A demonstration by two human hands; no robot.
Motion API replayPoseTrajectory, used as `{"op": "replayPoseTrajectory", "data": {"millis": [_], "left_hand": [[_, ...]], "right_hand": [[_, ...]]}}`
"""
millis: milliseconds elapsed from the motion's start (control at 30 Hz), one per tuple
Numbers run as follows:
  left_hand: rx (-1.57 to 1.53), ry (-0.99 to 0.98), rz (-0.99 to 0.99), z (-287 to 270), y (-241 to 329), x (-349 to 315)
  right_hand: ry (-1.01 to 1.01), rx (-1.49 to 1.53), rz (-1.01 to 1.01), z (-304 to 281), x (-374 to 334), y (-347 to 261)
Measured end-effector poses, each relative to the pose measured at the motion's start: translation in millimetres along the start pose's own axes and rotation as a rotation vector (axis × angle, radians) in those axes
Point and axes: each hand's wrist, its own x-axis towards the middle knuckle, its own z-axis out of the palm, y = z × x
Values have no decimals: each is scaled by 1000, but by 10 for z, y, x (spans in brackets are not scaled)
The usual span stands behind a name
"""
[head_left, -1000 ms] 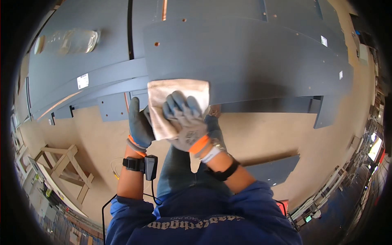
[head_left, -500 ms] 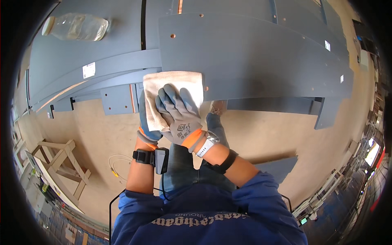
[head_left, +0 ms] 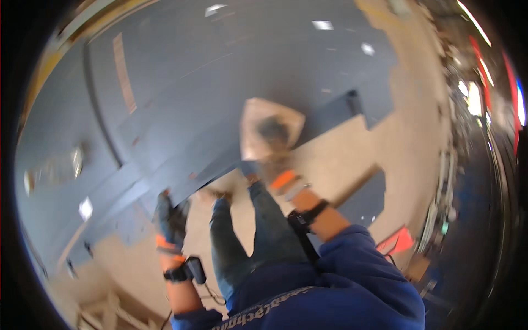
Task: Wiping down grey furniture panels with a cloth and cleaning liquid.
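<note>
My right hand [head_left: 273,133], in a grey glove with an orange cuff, lies over a white cloth [head_left: 254,118] and holds it. The cloth is at the near edge of a large blue-grey panel [head_left: 220,110]; motion blur smears the fingers, and I cannot tell how firmly cloth and panel touch. Lower left, my left hand [head_left: 174,217] is gloved too, beside the panels' near edge. Its fingers look apart, with nothing visible in them, though somewhat blurred.
At the far left a clear bottle [head_left: 55,171] with a pale cap lies on its side on the panels. A wooden stand [head_left: 113,311] is on the floor at lower left. Another blue-grey panel [head_left: 363,198] lies on the floor to the right, near a red object [head_left: 396,242].
My right hand has moved right along the panel with the cloth. My left hand has come away from the cloth to the lower left. The whole view has turned and shifted.
</note>
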Motion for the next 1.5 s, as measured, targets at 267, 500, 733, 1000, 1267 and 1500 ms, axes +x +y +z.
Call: {"op": "replayPoseTrajectory", "data": {"millis": [267,500,733,1000,1267,1500], "left_hand": [[71,-216,148,-331,-85,160],[277,172,349,-447,-45,222],[1796,1260,673,749,-147,343],[2252,-249,1221,4199,-2084,1185],[2558,-175,1069,4674,-2757,1493],[2557,-165,1119,4641,-2806,1556]], "right_hand": [[-123,-145,-390,-671,53,815],[160,-242,93,-860,565,2799],[292,175,389,-1597,1024,4782],[418,33,-216,-919,517,3856],[-30,-128,129,-1606,928,4922],[153,-3,422,-1898,1505,6285]]}}
